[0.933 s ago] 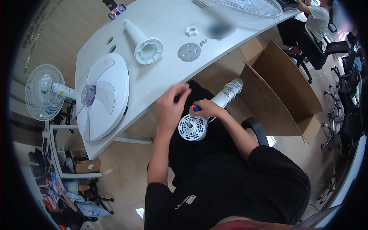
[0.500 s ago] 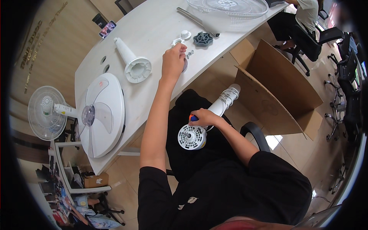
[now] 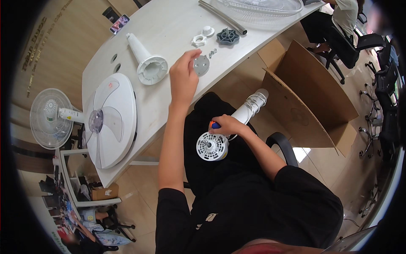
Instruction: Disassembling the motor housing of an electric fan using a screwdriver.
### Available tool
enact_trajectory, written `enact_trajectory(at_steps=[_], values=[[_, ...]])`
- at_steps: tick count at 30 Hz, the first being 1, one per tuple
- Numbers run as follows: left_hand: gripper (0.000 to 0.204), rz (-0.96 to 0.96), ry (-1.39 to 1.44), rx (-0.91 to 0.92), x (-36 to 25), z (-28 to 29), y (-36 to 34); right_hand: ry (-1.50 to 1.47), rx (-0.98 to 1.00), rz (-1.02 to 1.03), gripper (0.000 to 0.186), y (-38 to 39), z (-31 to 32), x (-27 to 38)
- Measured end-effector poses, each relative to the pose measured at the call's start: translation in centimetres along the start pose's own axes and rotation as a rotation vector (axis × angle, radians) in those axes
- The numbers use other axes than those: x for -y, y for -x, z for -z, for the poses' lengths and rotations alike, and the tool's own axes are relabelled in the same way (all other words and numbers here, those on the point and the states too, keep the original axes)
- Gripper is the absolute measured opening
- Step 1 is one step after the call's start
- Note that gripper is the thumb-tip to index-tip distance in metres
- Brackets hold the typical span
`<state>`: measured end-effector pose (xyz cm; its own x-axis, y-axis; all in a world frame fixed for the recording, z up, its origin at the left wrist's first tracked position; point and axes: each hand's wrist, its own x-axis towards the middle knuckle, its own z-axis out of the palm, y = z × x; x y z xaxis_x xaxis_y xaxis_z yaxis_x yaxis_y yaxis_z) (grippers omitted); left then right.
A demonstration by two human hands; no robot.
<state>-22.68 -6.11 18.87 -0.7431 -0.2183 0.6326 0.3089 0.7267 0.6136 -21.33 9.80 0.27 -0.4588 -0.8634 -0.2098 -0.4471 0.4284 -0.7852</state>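
My left hand point(image 3: 185, 73) is raised over the white table, fingers stretched out and seemingly holding nothing. Beside it lie a round grey metal disc point(image 3: 201, 66), several small screws point(image 3: 212, 53), a white ring nut point(image 3: 198, 40), a white cap point(image 3: 207, 31) and a dark grey lobed knob point(image 3: 228, 37). In my lap rests a white fan motor head point(image 3: 212, 146), its round slotted face and shaft toward me. My right hand point(image 3: 227, 125) lies on this unit, closed around a blue-and-orange tool handle point(image 3: 215, 125); the rest of the tool is hidden. White cord wraps the unit's neck.
On the table point(image 3: 156, 106) are a white fan base column point(image 3: 146, 61), transparent fan blades on a white round base point(image 3: 112, 122), a metal tube point(image 3: 224, 17) and a wire grille point(image 3: 262, 6). An open cardboard box point(image 3: 304, 101) stands at right. A seated person is at upper right.
My left hand has drawn back to the left from the small parts, and its pinched fingers have straightened. The ring nut and disc show more fully. My right hand stays on the tool handle.
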Motion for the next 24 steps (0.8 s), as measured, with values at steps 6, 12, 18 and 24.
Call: enact_trajectory(at_steps=[6, 12, 18, 24], values=[[0.018, 0.017, 0.077, -0.137, -3.1, 3.7, 16.2, 0.061, -0.088, 0.104, 0.061, -0.6, 0.0, -1.3], [0.065, 0.346, -0.027, 0.154, 3.1, 3.4, 27.9, -0.020, -0.062, 0.021, 0.055, -0.3, 1.6, 1.6], [0.087, 0.423, 0.159, 0.170, 2.4, 1.4, 30.1, -0.128, -0.131, -0.004, 0.039, 0.2, 1.4, 1.1], [0.085, 0.418, 0.148, 0.152, 2.1, 1.2, 30.8, -0.675, -0.490, 0.131, 0.019, 3.3, 5.4, 7.5]])
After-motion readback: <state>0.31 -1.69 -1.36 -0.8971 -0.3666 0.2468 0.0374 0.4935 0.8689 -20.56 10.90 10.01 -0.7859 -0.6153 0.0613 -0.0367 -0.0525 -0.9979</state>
